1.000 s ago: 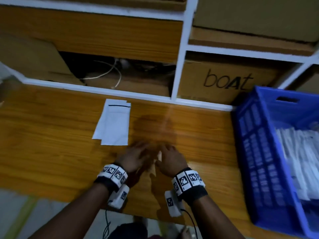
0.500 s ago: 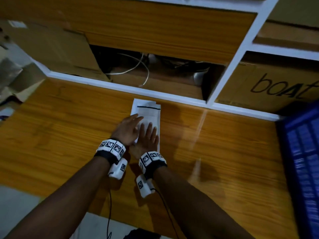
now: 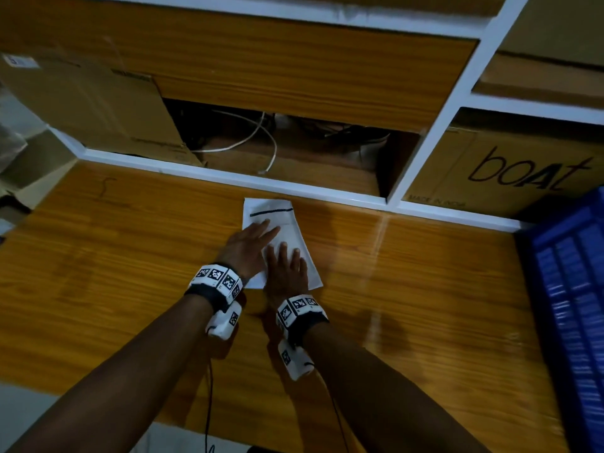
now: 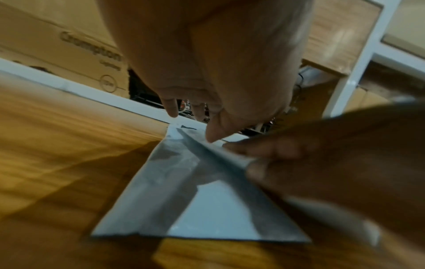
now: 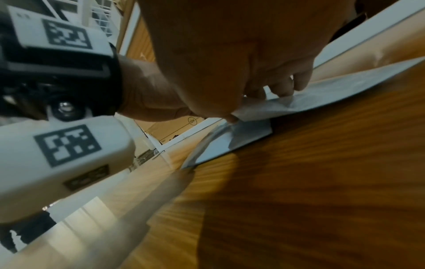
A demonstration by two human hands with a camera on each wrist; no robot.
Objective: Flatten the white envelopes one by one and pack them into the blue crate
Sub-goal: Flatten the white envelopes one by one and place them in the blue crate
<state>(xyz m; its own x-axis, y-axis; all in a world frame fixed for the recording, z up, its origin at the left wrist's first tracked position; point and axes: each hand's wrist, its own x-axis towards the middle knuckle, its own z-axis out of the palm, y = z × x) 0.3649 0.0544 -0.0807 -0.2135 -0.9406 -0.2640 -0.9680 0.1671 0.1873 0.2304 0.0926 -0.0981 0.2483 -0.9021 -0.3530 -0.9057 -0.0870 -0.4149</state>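
Note:
Two white envelopes lie overlapped on the wooden table near the shelf edge; the top one has a black line across its far end. My left hand lies flat on them with straight fingers. Beside it my right hand presses flat on the top envelope's near half. In the left wrist view the left hand hovers low over the envelope. In the right wrist view the right hand's fingertips touch the top envelope. The blue crate stands at the far right, its inside out of view.
A white-framed shelf runs along the table's back, with cardboard boxes and loose white cables inside. The table's front edge is near my forearms. More cardboard stands at the back left.
Both hands moved from the table's front middle onto the envelopes and now press them flat. The top envelope has turned slightly. The view swung left, leaving the crate at the right edge.

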